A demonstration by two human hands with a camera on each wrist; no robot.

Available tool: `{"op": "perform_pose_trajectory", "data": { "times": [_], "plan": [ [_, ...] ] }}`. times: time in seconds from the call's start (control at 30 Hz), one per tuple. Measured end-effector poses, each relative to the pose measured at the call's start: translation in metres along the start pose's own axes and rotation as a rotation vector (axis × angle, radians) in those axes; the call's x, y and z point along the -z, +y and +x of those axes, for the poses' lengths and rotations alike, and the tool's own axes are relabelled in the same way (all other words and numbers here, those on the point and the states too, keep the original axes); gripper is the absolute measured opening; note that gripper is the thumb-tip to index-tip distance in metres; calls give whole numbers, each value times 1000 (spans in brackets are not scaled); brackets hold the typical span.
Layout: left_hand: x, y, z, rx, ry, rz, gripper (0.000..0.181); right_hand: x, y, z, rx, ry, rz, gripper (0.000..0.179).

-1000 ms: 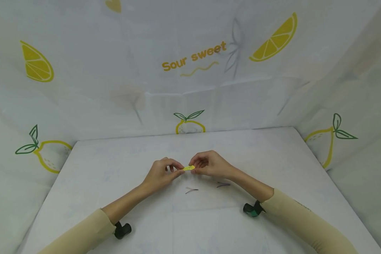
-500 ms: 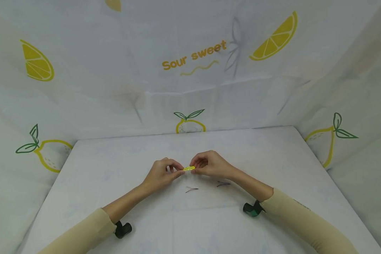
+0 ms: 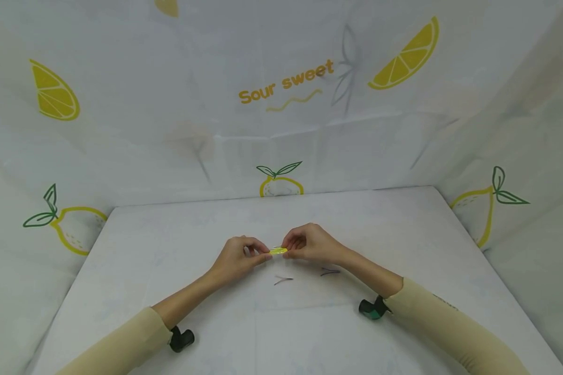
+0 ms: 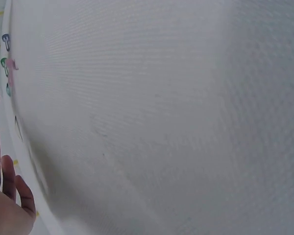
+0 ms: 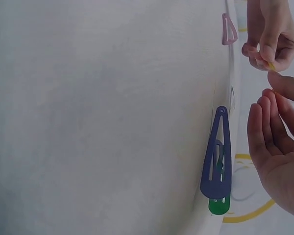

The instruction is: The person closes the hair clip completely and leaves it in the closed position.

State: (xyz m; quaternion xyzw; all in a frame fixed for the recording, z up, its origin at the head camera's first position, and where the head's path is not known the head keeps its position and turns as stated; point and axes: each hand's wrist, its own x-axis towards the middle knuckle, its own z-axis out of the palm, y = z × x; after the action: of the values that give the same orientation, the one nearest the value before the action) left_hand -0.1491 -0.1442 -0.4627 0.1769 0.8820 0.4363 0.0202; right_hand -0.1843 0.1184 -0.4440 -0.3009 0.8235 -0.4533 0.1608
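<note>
A yellow snap hair clip (image 3: 278,251) is stretched between my two hands above the middle of the table. My left hand (image 3: 240,257) pinches its left end between thumb and fingers. At its right end, thumb and fingertips of my right hand (image 3: 313,244) pinch it too. In the right wrist view, only a sliver of the yellow shows between the hands. A thin line stands just above the clip in the head view. Below the hands lie two small hair clips, a pinkish one (image 3: 283,280) and a dark purplish one (image 3: 330,272), both looking Y-shaped.
The right wrist view shows a navy snap clip (image 5: 216,166) overlapping a green one (image 5: 219,205), plus a pink clip (image 5: 229,29). The white-covered table (image 3: 244,333) meets a lemon-print cloth (image 3: 206,104) behind. Black wrist cameras hang under both sleeves.
Both hands have sunk very slightly with the yellow hair clip. The clip has turned a little, and a thin line now shows along its top. The clips on the table have not moved.
</note>
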Motion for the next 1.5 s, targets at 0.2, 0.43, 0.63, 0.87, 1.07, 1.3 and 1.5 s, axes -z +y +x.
{"op": "perform_pose_trajectory", "data": {
  "times": [0.2, 0.43, 0.63, 0.87, 1.07, 1.3, 1.5],
  "plan": [
    [1, -5, -1, -2, -31, -17, 6, -3, 2, 1, -25, -29, -26, 9],
    [0, -11, 1, -34, -63, 20, 6, -5, 4, 2, -8, -59, -81, 9],
    [-6, -14, 2, -41, -86, 75, 5, -5, 3, 3, 12, -79, -152, 11],
    [-10, -13, 1, -47, -72, 136, 7, -4, -2, 3, -22, -110, -179, 12],
    [-11, -11, 1, -28, -75, 148, 7, -5, -2, 5, -30, -119, -209, 12],
    [-11, -10, 1, -13, -84, 152, 8, -5, -3, 6, -45, -125, -221, 12],
    [-10, -9, 2, 0, -92, 155, 8, -5, -5, 6, -66, -130, -222, 12]
  ]
}}
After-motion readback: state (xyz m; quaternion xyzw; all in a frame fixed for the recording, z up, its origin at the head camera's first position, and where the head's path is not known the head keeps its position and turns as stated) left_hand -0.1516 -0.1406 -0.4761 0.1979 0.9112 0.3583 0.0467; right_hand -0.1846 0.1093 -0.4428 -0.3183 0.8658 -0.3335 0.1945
